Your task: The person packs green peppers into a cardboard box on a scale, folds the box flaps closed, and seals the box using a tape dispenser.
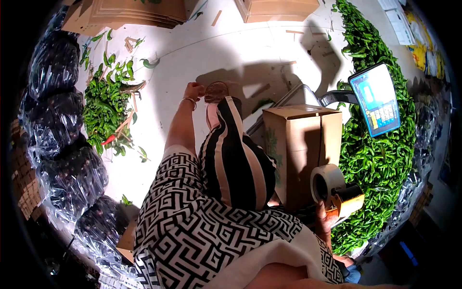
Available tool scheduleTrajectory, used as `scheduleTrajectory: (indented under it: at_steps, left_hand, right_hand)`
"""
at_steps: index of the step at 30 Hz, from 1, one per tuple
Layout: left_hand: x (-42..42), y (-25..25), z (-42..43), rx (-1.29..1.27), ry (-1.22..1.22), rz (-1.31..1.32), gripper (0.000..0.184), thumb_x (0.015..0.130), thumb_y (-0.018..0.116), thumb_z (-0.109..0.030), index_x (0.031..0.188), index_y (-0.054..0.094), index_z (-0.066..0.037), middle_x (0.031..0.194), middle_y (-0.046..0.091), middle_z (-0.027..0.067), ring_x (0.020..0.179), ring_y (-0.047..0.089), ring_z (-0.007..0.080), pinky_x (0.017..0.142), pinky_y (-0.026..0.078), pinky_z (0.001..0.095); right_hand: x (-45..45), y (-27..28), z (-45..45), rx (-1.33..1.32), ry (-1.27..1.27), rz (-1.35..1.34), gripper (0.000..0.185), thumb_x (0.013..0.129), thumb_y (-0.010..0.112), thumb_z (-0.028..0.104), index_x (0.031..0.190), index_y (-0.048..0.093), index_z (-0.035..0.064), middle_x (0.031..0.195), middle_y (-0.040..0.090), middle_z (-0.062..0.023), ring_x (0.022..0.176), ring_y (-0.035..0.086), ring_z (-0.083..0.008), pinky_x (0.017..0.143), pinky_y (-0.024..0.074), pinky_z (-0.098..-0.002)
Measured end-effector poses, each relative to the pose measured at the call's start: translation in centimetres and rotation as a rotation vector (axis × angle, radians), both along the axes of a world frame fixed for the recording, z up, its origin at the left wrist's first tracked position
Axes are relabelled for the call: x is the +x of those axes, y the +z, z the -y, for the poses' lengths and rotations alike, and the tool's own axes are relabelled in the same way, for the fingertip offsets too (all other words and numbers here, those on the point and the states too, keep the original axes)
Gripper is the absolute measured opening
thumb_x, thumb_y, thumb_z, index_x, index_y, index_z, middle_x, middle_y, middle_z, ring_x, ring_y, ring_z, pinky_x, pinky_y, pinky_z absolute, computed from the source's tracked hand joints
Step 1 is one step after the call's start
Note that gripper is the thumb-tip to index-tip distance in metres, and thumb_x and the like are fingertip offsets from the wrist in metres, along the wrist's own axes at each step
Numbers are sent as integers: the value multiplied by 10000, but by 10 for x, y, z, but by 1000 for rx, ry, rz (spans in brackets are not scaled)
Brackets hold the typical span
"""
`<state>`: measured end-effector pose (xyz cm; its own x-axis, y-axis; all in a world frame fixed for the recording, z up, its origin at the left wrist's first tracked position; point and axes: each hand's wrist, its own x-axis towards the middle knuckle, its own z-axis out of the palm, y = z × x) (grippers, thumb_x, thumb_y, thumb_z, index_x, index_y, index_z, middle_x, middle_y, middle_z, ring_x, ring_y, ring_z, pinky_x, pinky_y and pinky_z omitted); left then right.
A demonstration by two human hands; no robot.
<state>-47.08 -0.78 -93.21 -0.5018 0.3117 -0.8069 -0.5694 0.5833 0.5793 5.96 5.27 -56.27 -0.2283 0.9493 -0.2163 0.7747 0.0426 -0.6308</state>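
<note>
My right hand (326,217), at the lower right, grips a tape dispenser (350,199) that carries a wide roll of tape (329,179). Right behind the roll stands a tall cardboard box (300,159), its top flaps folded closed with a narrow seam showing. My left hand (194,91), with a bracelet at the wrist, is stretched out over the floor beside my sandalled foot (217,91). Its fingers are curled in, and whatever they might hold is too small to make out. Next to the box, a scale's lit display (375,99) rises on a bent arm.
Green chili peppers form a long heap (373,164) on the right and a smaller pile (106,106) on the left. Filled dark plastic bags (67,178) line the left side. Flattened cartons (130,14) and another box (276,9) lie ahead. Scraps litter the pale floor (168,58).
</note>
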Motion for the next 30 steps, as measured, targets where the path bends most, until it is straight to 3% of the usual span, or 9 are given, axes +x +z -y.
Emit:
scheduleTrajectory:
  at_steps: [8,9,13,15,17,20,24,28,30]
  left_hand:
    - [5,30,20,93,94,115,505,861,616,-226,1308,419,-97,1165,581,68,803,643,203,581,452,313]
    - [5,42,24,168,180,204,539,867,616,-216,1338,376,-105,1279,511,76,927,644,250,619,480,315]
    - [-22,43,48,256,619,463,461,937,477,-228,1362,343,-110,1310,473,102,1118,551,390,590,526,357]
    - [-48,40,56,307,812,371,288,927,437,-255,1169,485,-106,1144,523,93,1003,550,322,560,510,363]
    - [-73,96,49,572,640,125,93,899,510,-196,952,515,-120,934,527,45,812,544,219,555,483,279]
    - [-70,262,0,737,206,-94,103,870,590,-155,778,551,-129,705,511,-26,602,528,113,558,455,187]
    - [22,435,-59,1019,-271,-112,329,904,560,-285,1173,574,-97,1214,585,45,1010,588,150,800,467,238]
    - [157,454,-83,1106,-645,18,310,891,557,-214,1175,573,-90,1184,594,24,1048,568,143,887,446,291]
    - [212,415,-103,847,-605,95,270,890,563,-174,1147,590,-96,1134,613,24,1003,577,142,867,451,304]
  right_hand:
    - [-10,-12,-8,389,200,-50,722,749,745,200,1309,323,25,1061,569,-175,872,581,-283,790,474,-401]
    - [-15,-13,-5,367,143,-103,774,753,742,198,1315,245,6,1141,491,-184,982,519,-283,872,432,-400]
    - [-41,-1,-17,648,345,-50,813,705,771,180,1286,233,-9,1183,427,-159,1065,463,-262,930,397,-385]
    - [-55,5,-19,489,287,-196,774,664,795,163,1248,318,-9,1144,444,-125,1038,471,-237,908,407,-369]
    - [-50,2,-16,230,113,-374,722,659,798,147,1223,369,4,1124,454,-101,1023,471,-223,888,408,-356]
    - [-44,-12,-18,385,265,-334,687,654,806,137,1200,405,26,1110,465,-71,1017,477,-206,875,414,-341]
    - [-50,-5,-15,414,251,-297,543,724,753,107,1164,440,48,1028,522,-70,903,544,-176,788,468,-291]
    - [-57,6,-1,226,135,-505,313,871,614,152,1123,453,60,938,570,-87,729,581,-137,522,470,-190]
    - [-38,-18,-8,58,96,-631,330,858,611,80,1150,460,53,946,576,-79,744,585,-131,516,480,-197]
